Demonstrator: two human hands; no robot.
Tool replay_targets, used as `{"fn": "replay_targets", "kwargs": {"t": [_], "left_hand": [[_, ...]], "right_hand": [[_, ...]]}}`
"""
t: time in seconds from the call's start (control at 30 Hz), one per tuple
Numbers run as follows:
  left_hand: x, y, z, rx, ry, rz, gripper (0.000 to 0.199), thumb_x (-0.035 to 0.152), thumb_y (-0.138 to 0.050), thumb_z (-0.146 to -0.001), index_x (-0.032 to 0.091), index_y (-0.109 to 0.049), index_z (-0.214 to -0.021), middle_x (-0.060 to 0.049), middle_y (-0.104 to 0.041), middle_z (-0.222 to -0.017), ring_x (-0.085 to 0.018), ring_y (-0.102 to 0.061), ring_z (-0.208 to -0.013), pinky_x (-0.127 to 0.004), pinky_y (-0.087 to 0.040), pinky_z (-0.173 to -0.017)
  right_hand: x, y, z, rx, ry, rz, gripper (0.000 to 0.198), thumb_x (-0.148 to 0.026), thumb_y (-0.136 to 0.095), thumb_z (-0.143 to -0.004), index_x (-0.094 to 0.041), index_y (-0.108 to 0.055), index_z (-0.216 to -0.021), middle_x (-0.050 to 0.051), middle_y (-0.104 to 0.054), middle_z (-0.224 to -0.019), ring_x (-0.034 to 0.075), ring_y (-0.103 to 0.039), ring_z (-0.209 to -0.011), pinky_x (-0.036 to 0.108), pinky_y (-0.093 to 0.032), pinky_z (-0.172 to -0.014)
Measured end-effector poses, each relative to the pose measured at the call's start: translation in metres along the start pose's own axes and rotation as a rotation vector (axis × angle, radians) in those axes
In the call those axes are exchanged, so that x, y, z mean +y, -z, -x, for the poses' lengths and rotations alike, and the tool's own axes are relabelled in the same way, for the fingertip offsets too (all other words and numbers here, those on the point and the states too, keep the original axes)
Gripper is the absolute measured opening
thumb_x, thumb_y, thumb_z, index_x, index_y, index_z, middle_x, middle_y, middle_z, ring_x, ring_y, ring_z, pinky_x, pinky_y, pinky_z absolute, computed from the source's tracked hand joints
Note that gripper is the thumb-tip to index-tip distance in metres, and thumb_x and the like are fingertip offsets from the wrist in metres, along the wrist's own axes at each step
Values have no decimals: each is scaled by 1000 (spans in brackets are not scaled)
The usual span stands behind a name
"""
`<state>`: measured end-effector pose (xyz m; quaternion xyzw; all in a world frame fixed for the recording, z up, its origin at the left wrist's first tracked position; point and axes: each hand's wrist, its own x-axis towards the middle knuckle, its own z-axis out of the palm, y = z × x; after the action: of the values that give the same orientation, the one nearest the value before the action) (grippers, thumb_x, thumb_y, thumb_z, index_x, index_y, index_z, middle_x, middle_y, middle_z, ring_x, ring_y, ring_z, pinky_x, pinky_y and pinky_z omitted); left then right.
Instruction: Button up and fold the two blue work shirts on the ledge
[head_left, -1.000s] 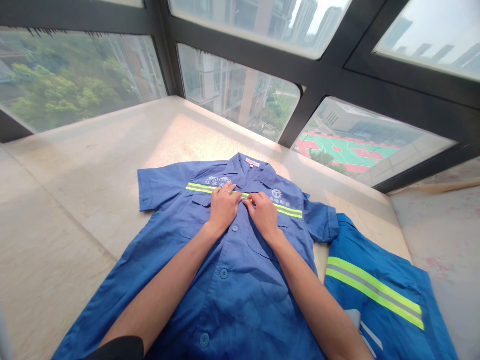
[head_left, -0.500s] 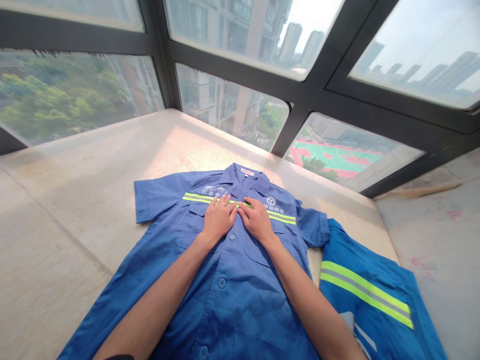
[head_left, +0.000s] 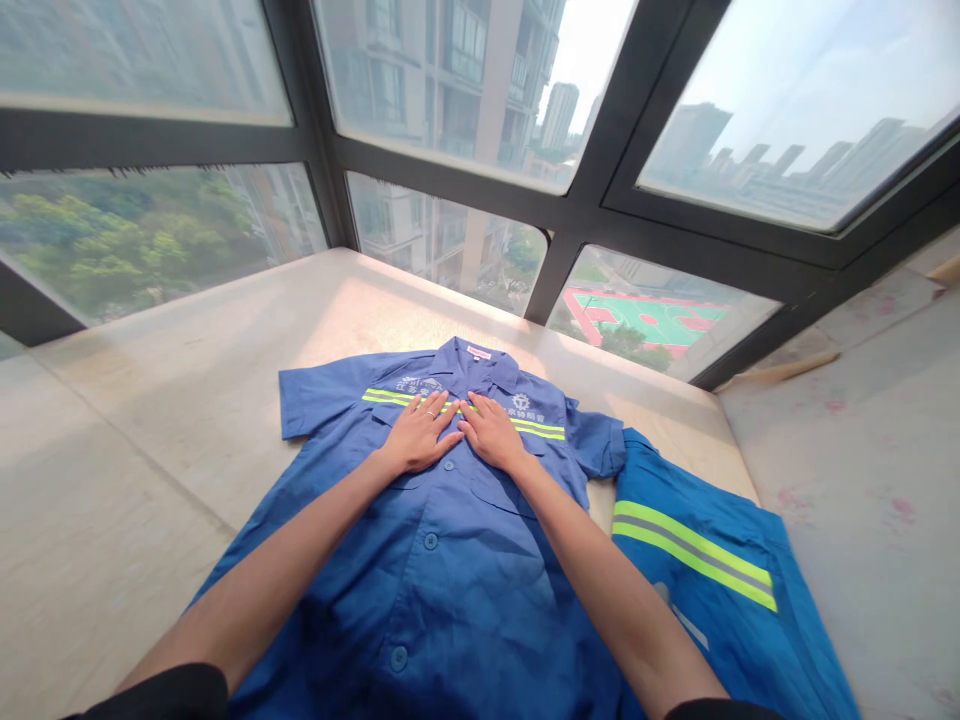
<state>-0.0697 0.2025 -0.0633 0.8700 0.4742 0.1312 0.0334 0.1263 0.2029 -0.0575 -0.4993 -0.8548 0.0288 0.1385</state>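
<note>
A blue short-sleeved work shirt lies front side up, its collar pointing toward the windows. Yellow-green reflective stripes and pale lettering cross its chest, and buttons run down the middle. My left hand rests flat on the left part of the chest, fingers spread over the stripe, a ring on one finger. Just beside it, my right hand lies flat by the button line with its fingers stretched out. Neither hand grips the cloth. Both forearms reach across the lower shirt and hide parts of it.
A second, brighter blue garment with reflective stripes lies at the right, touching the shirt's sleeve. The pale stone sill carries both. Dark window frames stand behind, and a flower-patterned wall borders the right.
My hands have flattened and the fingers have spread more; my left thumb now reaches toward the button line. The camera view has shifted, with more window showing. The shirt still lies spread out.
</note>
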Motion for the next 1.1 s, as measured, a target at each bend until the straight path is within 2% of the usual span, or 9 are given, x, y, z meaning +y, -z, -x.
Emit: {"fn": "replay_targets", "kwargs": {"t": [0.17, 0.33, 0.53, 0.6, 0.67, 0.77, 0.87, 1.0, 1.1], "left_hand": [[-7, 4, -4, -24, -22, -7, 65, 59, -36, -97, 22, -41, -151, -12, -38, -157, -28, -31, -147, -49, -17, -122], [-10, 8, -5, -42, -42, -15, 65, 60, -38, -97, 23, -42, -150, -12, -38, -157, -29, -32, -147, -50, -19, -122], [-12, 10, -5, -69, -37, -65, 64, 57, -35, -98, 20, -41, -150, -14, -36, -158, -30, -31, -147, -51, -21, -121], [-13, 10, -5, -67, -35, -77, 62, 54, -36, -99, 19, -42, -150, -14, -36, -158, -30, -31, -147, -51, -22, -121], [-13, 9, -5, -62, -39, -82, 61, 52, -37, -98, 20, -42, -150, -14, -37, -157, -29, -32, -147, -51, -22, -121], [-14, 9, -5, -63, -39, -90, 60, 51, -38, -98, 21, -41, -151, -13, -37, -157, -28, -32, -147, -50, -22, -121], [-15, 8, -6, -66, -32, -99, 61, 52, -37, -98, 21, -40, -151, -13, -37, -158, -28, -32, -147, -49, -21, -121], [-20, 8, -10, -91, -29, -114, 62, 53, -35, -98, 21, -39, -152, -11, -35, -159, -28, -30, -148, -48, -22, -121], [-26, 8, -14, -103, -16, -128, 64, 54, -33, -98, 21, -37, -152, -11, -34, -160, -28, -29, -148, -47, -21, -122]], "right_hand": [[5, -1, -2, -120, 23, 41, 56, -42, -36, -103, -15, -37, -152, 16, -30, -160, 27, -28, -148, 47, -22, -120], [4, 1, 0, -139, 33, 51, 59, -45, -35, -103, -15, -36, -153, 16, -28, -161, 28, -27, -149, 47, -22, -120], [-11, 8, 5, 6, -61, 101, 59, -44, -39, -101, -9, -43, -147, 23, -39, -154, 34, -34, -144, 49, -25, -117], [-13, 9, 1, 82, -94, 117, 60, -43, -40, -100, -8, -41, -148, 23, -35, -156, 34, -29, -146, 49, -21, -118], [-11, 7, -5, 66, -134, 94, 61, -43, -39, -101, -8, -37, -150, 22, -30, -159, 33, -24, -148, 50, -17, -119], [-3, 3, -15, -106, -198, 6, 63, -48, -32, -102, -10, -33, -153, 19, -27, -161, 31, -21, -150, 52, -16, -120], [8, 3, -20, -224, -177, -54, 68, -53, -29, -102, -10, -31, -154, 17, -22, -163, 31, -17, -151, 52, -15, -120], [26, 12, -15, -244, -104, -115, 63, -48, -35, -102, -10, -34, -152, 18, -29, -160, 29, -24, -150, 46, -22, -120], [47, 25, -1, -159, -123, -93, 63, -43, -42, -100, -7, -36, -150, 20, -34, -157, 29, -30, -147, 43, -27, -119]]}}
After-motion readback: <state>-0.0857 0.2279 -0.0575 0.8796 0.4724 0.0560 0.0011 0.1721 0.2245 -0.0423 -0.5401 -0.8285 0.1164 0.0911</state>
